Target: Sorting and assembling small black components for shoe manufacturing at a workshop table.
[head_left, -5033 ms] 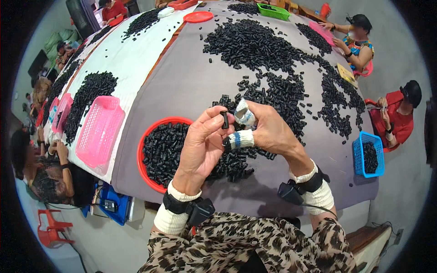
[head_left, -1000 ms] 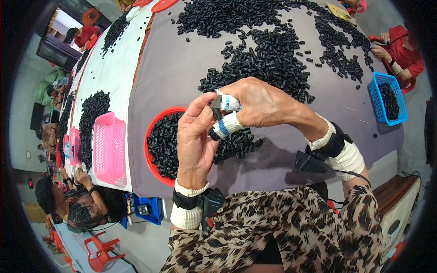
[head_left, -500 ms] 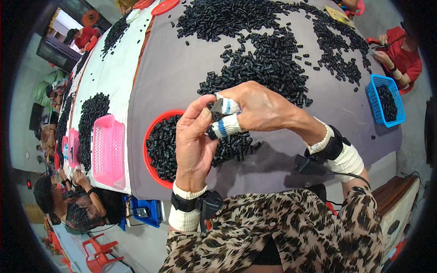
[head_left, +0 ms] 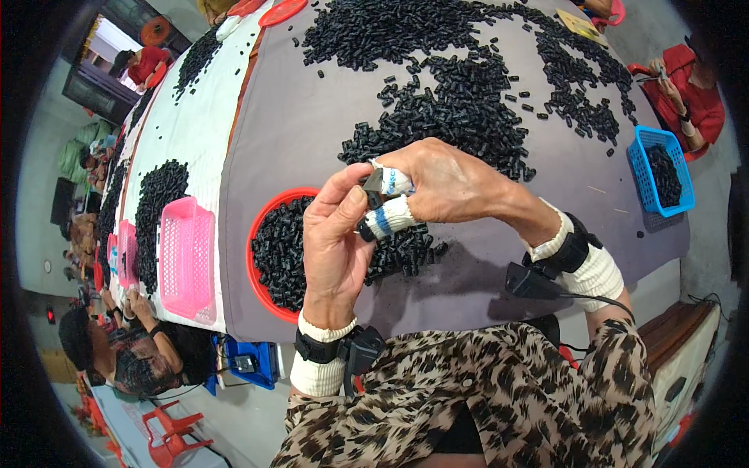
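Note:
Above the near part of the table, my left hand (head_left: 335,242) and my right hand (head_left: 449,183) meet. The thumb and index finger of my left hand are closed on a small black piece (head_left: 374,187), which resembles the black pieces heaped around. White cloth finger covers (head_left: 382,220) with blue marks wrap the thumb and index finger of my right hand. Those fingers close on the same piece from the other side; whether they also hold a small tool is hidden. Under my hands stands a round red basin (head_left: 253,261) full of black pieces, with more heaped beside it.
A big heap of black pieces (head_left: 437,117) spreads over the grey cloth. A pink basket (head_left: 186,257) stands left, a blue basket (head_left: 662,209) at the right edge. Co-workers sit at the left (head_left: 117,351) and right (head_left: 694,101). Straps with dark devices ring both my wrists.
My hands stay nearly in place; the black piece between my fingers has turned slightly. The co-worker on the right has raised their hands.

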A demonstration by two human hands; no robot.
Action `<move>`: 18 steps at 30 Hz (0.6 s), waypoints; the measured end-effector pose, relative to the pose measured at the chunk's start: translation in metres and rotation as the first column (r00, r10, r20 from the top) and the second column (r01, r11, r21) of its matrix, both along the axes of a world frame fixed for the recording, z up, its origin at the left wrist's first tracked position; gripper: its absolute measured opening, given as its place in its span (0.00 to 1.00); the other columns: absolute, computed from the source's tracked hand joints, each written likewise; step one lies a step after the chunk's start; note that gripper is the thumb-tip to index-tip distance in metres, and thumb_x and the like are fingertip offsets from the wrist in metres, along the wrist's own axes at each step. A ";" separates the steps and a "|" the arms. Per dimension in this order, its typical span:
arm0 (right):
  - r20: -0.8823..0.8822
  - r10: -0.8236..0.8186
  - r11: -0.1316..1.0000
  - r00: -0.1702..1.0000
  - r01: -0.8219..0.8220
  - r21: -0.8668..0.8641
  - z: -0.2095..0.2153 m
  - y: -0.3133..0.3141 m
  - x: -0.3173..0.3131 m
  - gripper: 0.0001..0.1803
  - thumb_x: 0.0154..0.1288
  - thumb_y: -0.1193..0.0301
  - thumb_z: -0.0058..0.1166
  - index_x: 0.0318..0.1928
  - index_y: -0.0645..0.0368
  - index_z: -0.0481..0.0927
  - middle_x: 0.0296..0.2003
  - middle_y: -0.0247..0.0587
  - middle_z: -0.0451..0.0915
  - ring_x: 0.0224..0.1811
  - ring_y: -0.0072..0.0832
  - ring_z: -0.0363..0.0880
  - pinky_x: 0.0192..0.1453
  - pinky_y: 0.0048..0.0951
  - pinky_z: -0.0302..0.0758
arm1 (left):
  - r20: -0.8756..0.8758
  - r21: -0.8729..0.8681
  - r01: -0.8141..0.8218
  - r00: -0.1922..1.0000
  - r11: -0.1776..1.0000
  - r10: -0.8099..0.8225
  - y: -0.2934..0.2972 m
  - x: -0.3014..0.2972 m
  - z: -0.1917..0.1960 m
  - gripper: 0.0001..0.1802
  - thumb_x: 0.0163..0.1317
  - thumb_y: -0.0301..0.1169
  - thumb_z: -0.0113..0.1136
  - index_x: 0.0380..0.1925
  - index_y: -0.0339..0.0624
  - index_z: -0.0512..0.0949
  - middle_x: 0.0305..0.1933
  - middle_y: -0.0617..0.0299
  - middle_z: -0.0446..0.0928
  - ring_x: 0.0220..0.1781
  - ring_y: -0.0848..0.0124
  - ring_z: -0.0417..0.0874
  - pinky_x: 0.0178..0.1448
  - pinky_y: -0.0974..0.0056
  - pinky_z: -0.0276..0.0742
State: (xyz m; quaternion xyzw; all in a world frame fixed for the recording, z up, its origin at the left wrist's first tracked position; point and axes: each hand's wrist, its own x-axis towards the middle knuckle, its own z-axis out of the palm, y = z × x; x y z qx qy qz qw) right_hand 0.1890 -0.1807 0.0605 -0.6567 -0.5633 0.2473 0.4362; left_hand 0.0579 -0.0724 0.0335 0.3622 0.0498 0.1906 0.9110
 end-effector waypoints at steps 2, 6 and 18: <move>-0.002 -0.001 1.000 1.000 0.001 0.001 0.000 0.001 -0.002 0.18 0.47 0.60 0.59 0.26 0.66 0.75 0.19 0.48 0.76 0.21 0.38 0.73 0.29 0.34 0.69 | -0.014 0.031 -0.024 1.000 0.999 0.025 0.001 -0.001 -0.002 0.16 0.60 0.24 0.53 0.48 0.31 0.70 0.43 0.52 0.76 0.44 0.65 0.79 0.50 0.62 0.77; 0.015 -0.002 1.000 1.000 0.002 -0.005 0.003 -0.002 -0.002 0.18 0.48 0.61 0.59 0.26 0.66 0.75 0.19 0.48 0.75 0.20 0.37 0.73 0.29 0.34 0.69 | -0.027 0.031 -0.036 0.999 0.999 0.037 0.000 0.001 -0.001 0.16 0.59 0.23 0.53 0.48 0.31 0.70 0.43 0.53 0.76 0.44 0.66 0.79 0.50 0.63 0.77; -0.110 -0.102 0.991 0.989 0.110 0.069 -0.001 -0.002 -0.006 0.16 0.43 0.64 0.61 0.26 0.64 0.75 0.21 0.44 0.77 0.23 0.30 0.75 0.30 0.30 0.71 | -0.187 0.127 -0.082 0.977 0.988 0.105 -0.005 0.008 0.008 0.13 0.54 0.22 0.56 0.41 0.32 0.73 0.35 0.59 0.77 0.37 0.74 0.78 0.44 0.70 0.75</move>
